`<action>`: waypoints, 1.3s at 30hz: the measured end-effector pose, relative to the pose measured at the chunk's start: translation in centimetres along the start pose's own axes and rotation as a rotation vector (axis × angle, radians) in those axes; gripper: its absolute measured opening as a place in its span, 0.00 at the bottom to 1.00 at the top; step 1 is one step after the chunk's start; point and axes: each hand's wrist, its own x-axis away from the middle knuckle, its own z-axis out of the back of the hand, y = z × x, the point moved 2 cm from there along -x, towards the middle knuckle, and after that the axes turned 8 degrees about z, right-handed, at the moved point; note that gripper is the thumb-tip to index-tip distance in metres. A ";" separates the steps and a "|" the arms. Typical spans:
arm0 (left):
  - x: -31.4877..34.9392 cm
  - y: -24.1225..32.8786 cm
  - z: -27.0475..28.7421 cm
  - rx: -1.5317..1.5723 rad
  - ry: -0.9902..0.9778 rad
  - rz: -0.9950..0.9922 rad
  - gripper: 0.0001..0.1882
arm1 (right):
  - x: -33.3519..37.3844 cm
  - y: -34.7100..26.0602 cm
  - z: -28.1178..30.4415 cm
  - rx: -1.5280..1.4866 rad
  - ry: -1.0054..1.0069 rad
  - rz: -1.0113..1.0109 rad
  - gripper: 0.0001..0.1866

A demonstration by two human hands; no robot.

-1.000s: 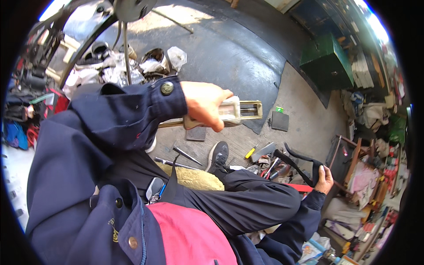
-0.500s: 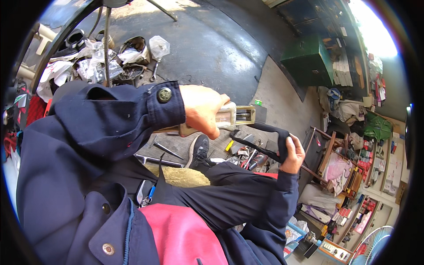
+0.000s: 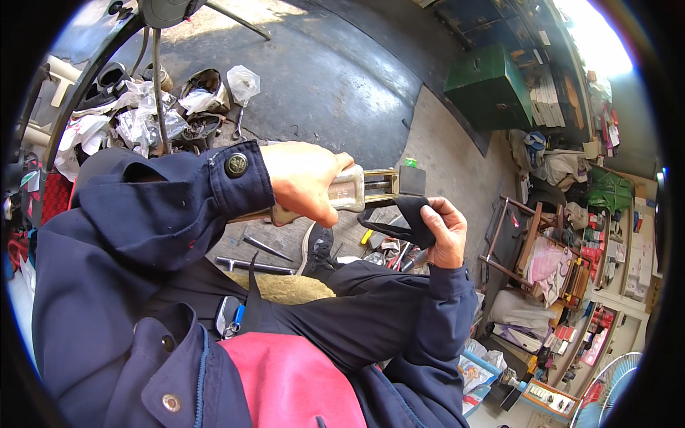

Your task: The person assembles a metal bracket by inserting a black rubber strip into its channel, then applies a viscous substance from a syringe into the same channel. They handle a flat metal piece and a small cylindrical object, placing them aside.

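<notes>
My left hand (image 3: 307, 182) is closed round a long metal stapler-like tool (image 3: 348, 189), with a pale worn body and a brass-coloured frame at its right end. It is held level above my lap, and part of it is hidden by my hand and sleeve. Close to that brass end, my right hand (image 3: 447, 232) pinches a black strap (image 3: 412, 216) between thumb and fingers. The strap bends in a loop that hangs beneath the tool's end. Whether it touches the frame I cannot tell.
Shoes and plastic bags (image 3: 139, 118) lie at the far left by a metal stand (image 3: 158, 85). Loose tools (image 3: 392, 250) lie under my hands, beside a yellowish pad (image 3: 289, 287). A green box (image 3: 489, 89) is far right; shelves, a wooden chair frame (image 3: 524, 250) and a fan (image 3: 606, 389) fill the right side.
My right hand has come left with the strap, closer to the tool's brass end, and the strap's loop is now shorter. My left hand keeps its hold on the tool.
</notes>
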 end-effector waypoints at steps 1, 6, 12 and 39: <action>0.0 0.0 0.0 -0.005 -0.006 0.008 0.39 | -0.2 -0.1 -0.3 0.004 -0.027 -0.011 0.06; 0.1 0.0 -0.1 0.006 0.002 0.008 0.38 | -1.6 0.9 -2.2 0.134 -0.052 0.054 0.08; -0.2 -0.3 -0.2 0.005 0.003 0.001 0.40 | -3.2 3.4 -3.3 0.230 0.025 0.083 0.08; 0.5 1.4 0.6 -0.029 -0.002 0.047 0.46 | -2.5 4.5 -3.0 0.024 0.077 0.015 0.06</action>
